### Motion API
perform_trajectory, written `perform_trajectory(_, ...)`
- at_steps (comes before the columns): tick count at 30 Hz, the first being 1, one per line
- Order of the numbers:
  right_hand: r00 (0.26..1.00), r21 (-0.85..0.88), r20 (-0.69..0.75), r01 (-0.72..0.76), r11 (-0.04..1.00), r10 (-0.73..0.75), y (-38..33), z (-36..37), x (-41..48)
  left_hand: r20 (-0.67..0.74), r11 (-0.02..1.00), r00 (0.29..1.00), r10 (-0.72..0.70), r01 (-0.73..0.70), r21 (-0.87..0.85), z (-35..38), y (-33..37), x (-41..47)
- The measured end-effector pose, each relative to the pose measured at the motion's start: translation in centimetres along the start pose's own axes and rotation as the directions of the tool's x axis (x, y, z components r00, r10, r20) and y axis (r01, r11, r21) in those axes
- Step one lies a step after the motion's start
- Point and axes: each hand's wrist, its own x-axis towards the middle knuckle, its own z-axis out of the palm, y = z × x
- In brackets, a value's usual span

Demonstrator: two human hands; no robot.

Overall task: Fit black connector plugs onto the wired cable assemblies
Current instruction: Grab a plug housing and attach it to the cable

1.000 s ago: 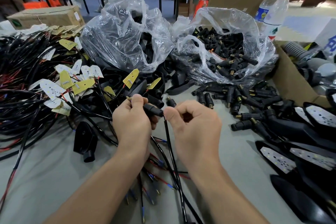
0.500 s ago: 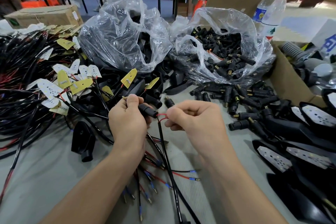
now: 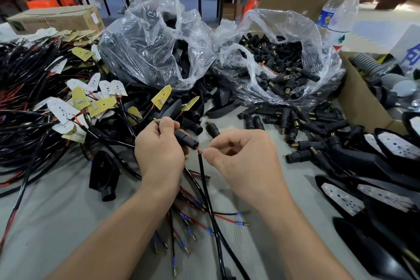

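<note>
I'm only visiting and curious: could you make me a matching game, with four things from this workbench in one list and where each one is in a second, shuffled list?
Things
1. black connector plug
2. black cable
3. red-capped bottle
4. cardboard box

Places
A. lying at the back left
B. standing upright at the back right
C. gripped in the left hand
D. pinched at its top end by the right hand

Pairs: 1-C, 2-D, 3-B, 4-A
</note>
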Motion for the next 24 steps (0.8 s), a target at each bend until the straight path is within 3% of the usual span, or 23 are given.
perform_trajectory(4, 0.993, -0.152, -0.078, 0.079, 0.985, -0.091, 0.6, 1.0, -0.2, 0.022, 1.000, 1.000, 0.004, -0.004, 0.003, 0.0, 0.0, -0.1)
perform_trajectory(7, 0.996, -0.175, -0.072, 0.030, 0.984, -0.044, 0.8, 1.8, -0.4, 0.056, 1.000, 0.998, 0.028, -0.028, 0.008, 0.0, 0.1, -0.5)
perform_trajectory(10, 0.997, -0.007, -0.046, -0.063, 0.998, 0.062, 1.0, 2.0, -0.1, 0.063, 0.998, 0.998, -0.023, 0.027, -0.064, 0.1, 0.4, -0.6)
perform_trajectory(13, 0.973, 0.252, 0.104, -0.224, 0.941, 0.204, 0.8, 1.4, 0.3, 0.054, 0.997, 0.998, -0.027, 0.031, -0.075, 0.1, 0.6, -0.6)
perform_trajectory(15, 0.953, 0.304, 0.182, -0.288, 0.908, 0.241, 0.8, 0.9, 0.5, 0.054, 0.996, 0.998, -0.030, 0.034, -0.080, 0.1, 0.7, -0.7)
perform_trajectory(17, 0.955, 0.276, 0.185, -0.276, 0.921, 0.231, 0.9, 0.6, 0.6, 0.059, 0.996, 0.998, -0.032, 0.037, -0.086, 0.2, 0.7, -0.6)
perform_trajectory(21, 0.974, 0.064, 0.055, -0.221, 0.973, 0.218, 0.5, 0.6, 0.4, 0.099, 0.998, 0.995, 0.022, -0.015, -0.066, 0.1, 0.5, -0.7)
perform_trajectory(24, 0.976, 0.041, -0.020, -0.217, 0.975, 0.218, 0.1, 1.4, -0.1, 0.113, 0.997, 0.992, 0.055, -0.049, -0.057, 0.1, 0.5, -0.7)
